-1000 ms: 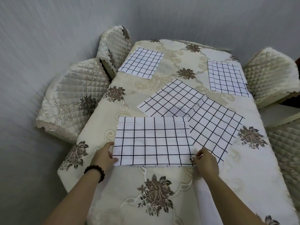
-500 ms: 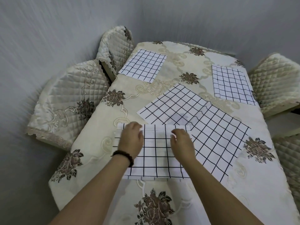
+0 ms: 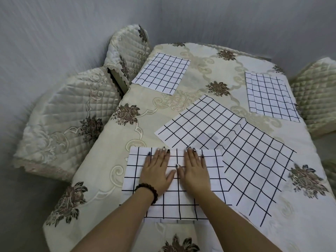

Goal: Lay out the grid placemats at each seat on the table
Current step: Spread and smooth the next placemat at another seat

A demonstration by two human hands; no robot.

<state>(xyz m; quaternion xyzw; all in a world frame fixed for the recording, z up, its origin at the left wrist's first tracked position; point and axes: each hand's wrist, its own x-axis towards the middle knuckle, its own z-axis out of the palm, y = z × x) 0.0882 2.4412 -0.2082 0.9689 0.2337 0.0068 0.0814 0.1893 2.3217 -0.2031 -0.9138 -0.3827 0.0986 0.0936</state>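
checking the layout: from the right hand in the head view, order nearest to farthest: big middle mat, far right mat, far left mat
1. Big middle mat, just beyond the right hand, to its right.
2. Far right mat, by the right edge.
3. Far left mat, far side on the left; only slightly farther.

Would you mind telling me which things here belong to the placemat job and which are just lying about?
Part of the job:
near placemat, pressed flat by left hand and right hand
large middle placemat
far left placemat
far right placemat
table

Just there:
quilted chair covers
bead bracelet
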